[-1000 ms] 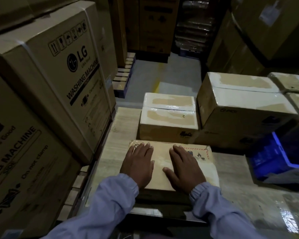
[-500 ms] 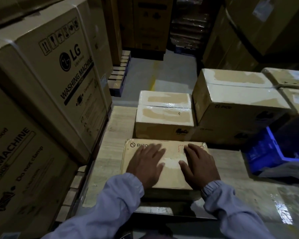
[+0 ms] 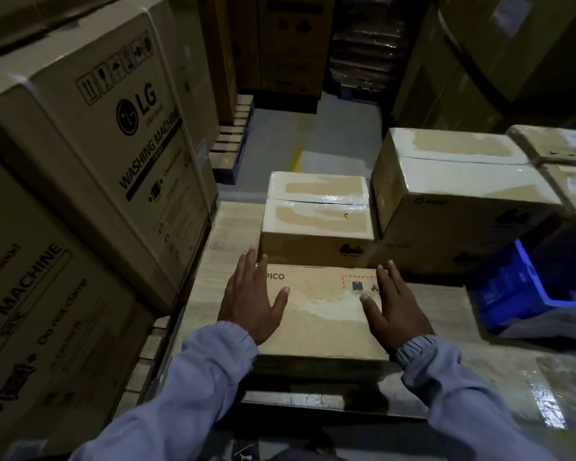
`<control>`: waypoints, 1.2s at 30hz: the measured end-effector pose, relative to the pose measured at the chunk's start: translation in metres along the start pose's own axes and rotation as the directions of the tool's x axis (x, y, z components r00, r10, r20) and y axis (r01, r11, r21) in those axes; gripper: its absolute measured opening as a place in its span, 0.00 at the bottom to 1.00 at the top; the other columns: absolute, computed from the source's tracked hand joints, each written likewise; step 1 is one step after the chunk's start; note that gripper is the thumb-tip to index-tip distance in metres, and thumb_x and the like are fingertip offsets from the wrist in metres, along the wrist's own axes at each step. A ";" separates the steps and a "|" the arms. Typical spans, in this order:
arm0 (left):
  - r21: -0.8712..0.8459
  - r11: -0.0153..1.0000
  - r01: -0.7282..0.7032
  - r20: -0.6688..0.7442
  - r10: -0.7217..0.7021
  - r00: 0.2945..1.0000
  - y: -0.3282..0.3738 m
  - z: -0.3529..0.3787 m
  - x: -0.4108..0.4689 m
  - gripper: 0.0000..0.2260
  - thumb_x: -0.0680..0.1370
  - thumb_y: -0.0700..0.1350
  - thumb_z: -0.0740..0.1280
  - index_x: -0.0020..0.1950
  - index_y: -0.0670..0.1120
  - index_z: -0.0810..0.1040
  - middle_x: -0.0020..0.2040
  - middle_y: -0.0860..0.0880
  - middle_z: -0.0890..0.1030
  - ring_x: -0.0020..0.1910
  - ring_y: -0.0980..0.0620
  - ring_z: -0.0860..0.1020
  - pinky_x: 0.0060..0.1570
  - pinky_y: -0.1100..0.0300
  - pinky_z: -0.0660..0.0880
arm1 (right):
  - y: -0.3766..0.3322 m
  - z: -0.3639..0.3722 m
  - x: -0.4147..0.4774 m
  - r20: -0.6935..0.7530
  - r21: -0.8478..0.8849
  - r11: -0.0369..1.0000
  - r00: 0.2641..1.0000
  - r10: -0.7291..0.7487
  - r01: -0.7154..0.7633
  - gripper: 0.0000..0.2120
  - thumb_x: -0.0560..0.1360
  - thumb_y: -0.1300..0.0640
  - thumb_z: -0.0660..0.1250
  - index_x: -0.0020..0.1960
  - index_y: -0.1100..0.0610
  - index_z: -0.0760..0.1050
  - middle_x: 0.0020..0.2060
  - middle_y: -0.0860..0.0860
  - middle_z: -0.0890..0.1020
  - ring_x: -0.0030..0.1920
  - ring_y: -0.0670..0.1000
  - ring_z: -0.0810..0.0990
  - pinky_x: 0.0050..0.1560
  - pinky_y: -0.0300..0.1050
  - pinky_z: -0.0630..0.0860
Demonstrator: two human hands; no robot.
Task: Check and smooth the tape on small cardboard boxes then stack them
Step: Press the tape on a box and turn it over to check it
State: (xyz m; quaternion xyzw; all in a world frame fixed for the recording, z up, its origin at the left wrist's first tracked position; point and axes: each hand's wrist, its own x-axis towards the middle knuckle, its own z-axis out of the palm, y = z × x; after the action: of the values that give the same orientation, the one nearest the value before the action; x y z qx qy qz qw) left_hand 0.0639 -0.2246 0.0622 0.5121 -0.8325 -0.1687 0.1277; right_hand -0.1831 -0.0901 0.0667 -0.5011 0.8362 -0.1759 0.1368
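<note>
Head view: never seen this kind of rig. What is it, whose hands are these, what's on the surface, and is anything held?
There is no robot. A person wears a wide-angle camera on the head, looking forward and down, so the one picture shows their own arms in light sleeves.

The left hand and right hand lie flat, fingers straight, on the left and right sides of the top of a small cardboard box marked PICO. A pale tape patch shows between them. Nothing is gripped; the hands only press on it.

The box sits on a wood-grain surface. Just behind it is a taped box, with a larger box to its right. A blue crate is at the right, and washing machine cartons are stacked at the left.
</note>
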 end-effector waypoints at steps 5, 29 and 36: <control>-0.303 0.908 0.289 0.041 -0.291 0.956 -0.004 -0.006 0.000 0.33 0.79 0.56 0.62 0.78 0.46 0.53 0.77 0.44 0.61 0.72 0.43 0.65 0.66 0.49 0.68 | -0.002 -0.005 -0.005 -0.025 0.192 0.938 0.954 0.298 -0.287 0.37 0.78 0.40 0.59 0.78 0.54 0.48 0.77 0.55 0.56 0.75 0.56 0.60 0.72 0.53 0.62; -0.748 0.347 0.566 0.426 -0.403 0.810 -0.057 -0.009 -0.037 0.42 0.64 0.81 0.55 0.56 0.47 0.79 0.52 0.41 0.82 0.54 0.41 0.79 0.62 0.40 0.71 | -0.005 -0.001 -0.044 -0.005 0.400 0.796 0.867 0.498 -0.454 0.27 0.81 0.37 0.46 0.52 0.54 0.75 0.51 0.59 0.77 0.52 0.60 0.76 0.58 0.56 0.71; -0.718 0.470 0.514 0.419 -0.299 0.857 -0.044 -0.007 -0.083 0.15 0.80 0.54 0.62 0.65 0.52 0.70 0.58 0.47 0.78 0.56 0.47 0.76 0.53 0.57 0.70 | 0.020 0.034 -0.101 0.001 0.532 0.753 0.889 0.457 -0.388 0.10 0.80 0.55 0.60 0.54 0.60 0.74 0.46 0.61 0.76 0.49 0.63 0.75 0.41 0.45 0.64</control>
State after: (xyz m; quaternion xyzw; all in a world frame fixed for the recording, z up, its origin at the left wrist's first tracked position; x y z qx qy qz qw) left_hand 0.1387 -0.1698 0.0475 0.5561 -0.5223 -0.6137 0.2032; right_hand -0.1387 0.0024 0.0324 -0.2307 0.8559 -0.3905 0.2485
